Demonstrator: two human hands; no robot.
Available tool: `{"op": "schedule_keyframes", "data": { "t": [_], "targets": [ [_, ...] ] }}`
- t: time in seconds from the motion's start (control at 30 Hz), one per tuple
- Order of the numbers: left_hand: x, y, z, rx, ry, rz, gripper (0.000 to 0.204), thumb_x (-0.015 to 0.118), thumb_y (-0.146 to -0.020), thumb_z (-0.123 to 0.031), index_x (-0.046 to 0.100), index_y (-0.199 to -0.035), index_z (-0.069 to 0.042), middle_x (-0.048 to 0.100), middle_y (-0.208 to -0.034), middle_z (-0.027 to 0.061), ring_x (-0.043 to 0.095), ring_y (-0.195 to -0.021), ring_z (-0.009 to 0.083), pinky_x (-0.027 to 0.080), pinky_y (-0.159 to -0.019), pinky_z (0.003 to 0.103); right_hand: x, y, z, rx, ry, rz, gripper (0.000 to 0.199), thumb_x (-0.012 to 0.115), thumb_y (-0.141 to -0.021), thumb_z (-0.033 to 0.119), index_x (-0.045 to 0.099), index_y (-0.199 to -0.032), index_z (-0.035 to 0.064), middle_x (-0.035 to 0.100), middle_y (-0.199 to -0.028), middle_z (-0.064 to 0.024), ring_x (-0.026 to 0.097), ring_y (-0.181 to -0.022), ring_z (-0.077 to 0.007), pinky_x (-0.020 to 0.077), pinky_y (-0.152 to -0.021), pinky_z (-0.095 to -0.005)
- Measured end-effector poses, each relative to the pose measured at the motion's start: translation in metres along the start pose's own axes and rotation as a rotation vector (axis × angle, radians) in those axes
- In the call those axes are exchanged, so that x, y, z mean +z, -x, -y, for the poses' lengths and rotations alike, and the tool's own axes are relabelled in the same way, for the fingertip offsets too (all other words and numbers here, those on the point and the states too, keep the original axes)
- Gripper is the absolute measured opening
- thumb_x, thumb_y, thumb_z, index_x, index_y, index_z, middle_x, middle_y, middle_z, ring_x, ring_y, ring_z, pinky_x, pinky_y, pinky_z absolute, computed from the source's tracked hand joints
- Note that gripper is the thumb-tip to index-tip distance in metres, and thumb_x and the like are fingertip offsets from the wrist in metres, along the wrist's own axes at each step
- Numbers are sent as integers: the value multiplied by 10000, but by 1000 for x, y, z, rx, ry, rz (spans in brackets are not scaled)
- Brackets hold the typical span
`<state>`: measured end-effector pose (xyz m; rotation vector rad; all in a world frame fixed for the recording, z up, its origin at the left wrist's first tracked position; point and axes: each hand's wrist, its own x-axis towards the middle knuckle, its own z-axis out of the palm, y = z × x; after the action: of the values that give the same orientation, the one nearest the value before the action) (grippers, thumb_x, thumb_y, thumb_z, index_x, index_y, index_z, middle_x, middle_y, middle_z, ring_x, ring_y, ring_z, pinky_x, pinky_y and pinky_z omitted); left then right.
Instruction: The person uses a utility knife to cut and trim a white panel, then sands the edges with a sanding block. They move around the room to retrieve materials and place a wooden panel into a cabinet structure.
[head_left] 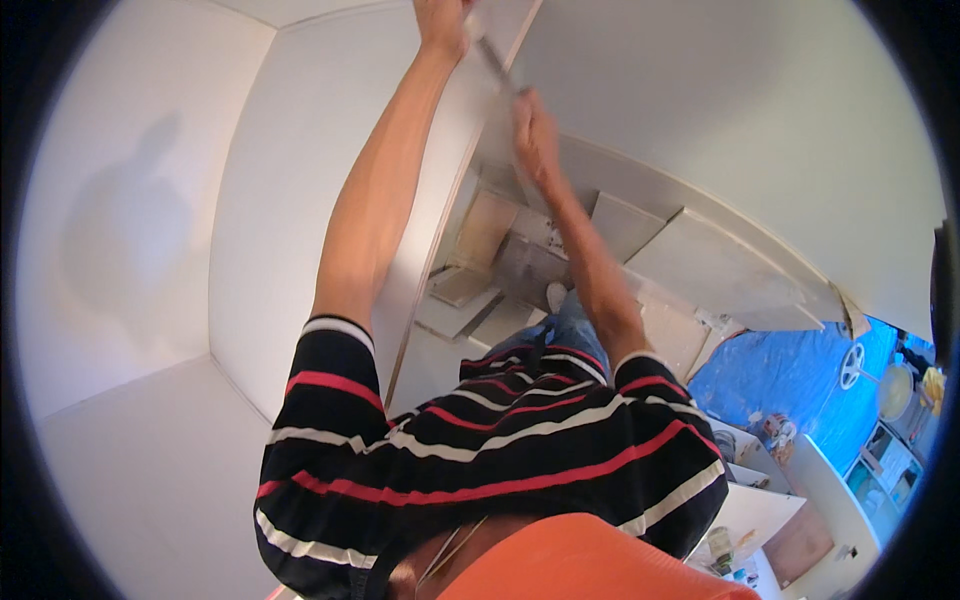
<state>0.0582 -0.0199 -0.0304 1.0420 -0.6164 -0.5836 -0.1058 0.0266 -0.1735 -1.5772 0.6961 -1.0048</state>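
Both my arms are raised along a white wall corner. My right hand (pixel 535 135) is closed around the lower end of a thin grey flat-bladed tool (pixel 497 68), which lies against the edge of a white panel (pixel 450 225). Higher up, my left hand (pixel 440 25) sits at the frame's top edge, beside the tool's upper end. It is partly cut off and blurred, so its grip is unclear. My black shirt with red and white stripes (pixel 500 450) fills the lower middle.
White walls (pixel 130 230) surround the left and top. Pale stepped slabs (pixel 620 225) lie below my hands. A blue tarp (pixel 780 375) with a round white object (pixel 852 365) spreads at the right. Small cans and containers (pixel 722 545) stand at the lower right.
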Motion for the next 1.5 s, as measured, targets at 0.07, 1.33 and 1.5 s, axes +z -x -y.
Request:
{"op": "schedule_keyframes", "data": {
  "t": [0.07,1.33,1.5],
  "targets": [
    [1,2,-2,66,-62,15,386,467,-1032,-295,599,-818,-2,591,-723,86,545,-665,169,461,-656,289,1,-7,-1,26,-108,-78,441,401,-1052,431,566,-1103,25,641,-932,-241,618,-919,-457,453,-783,-502],
    [-9,-3,6,73,-22,86,341,436,-1046,-262,496,-787,-49,522,-739,71,496,-657,155,438,-612,288,13,61,55,162,-22,-40,415,401,-1066,360,553,-1124,-21,637,-941,-293,629,-873,-446,467,-764,-492],
    [-11,-1,6,323,-151,259,366,437,-1044,-279,520,-798,-21,519,-722,75,493,-643,155,423,-597,284,15,67,54,139,46,-38,402,384,-1069,362,558,-1023,3,644,-910,-264,634,-875,-458,480,-727,-524]
  ]
}}
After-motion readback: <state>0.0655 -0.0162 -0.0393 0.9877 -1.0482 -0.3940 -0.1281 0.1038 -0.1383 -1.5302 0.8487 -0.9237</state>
